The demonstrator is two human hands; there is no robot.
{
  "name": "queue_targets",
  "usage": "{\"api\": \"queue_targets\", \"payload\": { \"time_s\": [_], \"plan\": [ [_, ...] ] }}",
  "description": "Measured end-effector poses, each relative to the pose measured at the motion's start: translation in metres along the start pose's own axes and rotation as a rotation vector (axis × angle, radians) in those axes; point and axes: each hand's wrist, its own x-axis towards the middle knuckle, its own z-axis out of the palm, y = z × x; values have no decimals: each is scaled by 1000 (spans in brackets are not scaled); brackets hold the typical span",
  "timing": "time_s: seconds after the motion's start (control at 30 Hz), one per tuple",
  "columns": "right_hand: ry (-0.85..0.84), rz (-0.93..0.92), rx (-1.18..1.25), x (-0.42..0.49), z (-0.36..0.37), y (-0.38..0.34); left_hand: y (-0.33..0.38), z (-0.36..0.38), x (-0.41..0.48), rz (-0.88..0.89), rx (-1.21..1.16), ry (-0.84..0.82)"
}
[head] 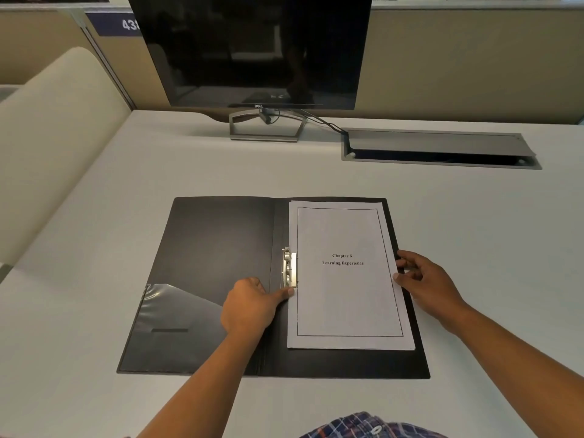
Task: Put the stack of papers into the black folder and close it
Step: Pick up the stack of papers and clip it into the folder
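Observation:
The black folder (208,248) lies open and flat on the white desk. The stack of papers (344,298) rests on its right half, the top sheet reading "Chapter 6 Learning Experience". A metal spring clip (290,267) runs along the spine, over the stack's left edge. My left hand (252,306) rests on the folder near the spine, its thumb pressing at the clip's lower end. My right hand (425,284) touches the right edge of the stack with its fingertips. A clear pocket (170,314) sits on the lower part of the left cover.
A dark monitor (252,49) on a stand (267,128) is at the back of the desk. A cable tray (439,148) with its lid up is set into the desk at the back right. A beige partition (60,128) borders the left side.

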Motion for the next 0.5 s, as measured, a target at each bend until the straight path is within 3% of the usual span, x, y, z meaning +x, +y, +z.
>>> {"api": "queue_targets", "payload": {
  "time_s": [0.37,0.5],
  "plan": [
    [19,-1,-23,-6,0,-8,-9,-2,-4,36,-68,-27],
    [88,-24,-37,-12,5,-9,-22,-14,-12,125,-333,-107]
  ]
}}
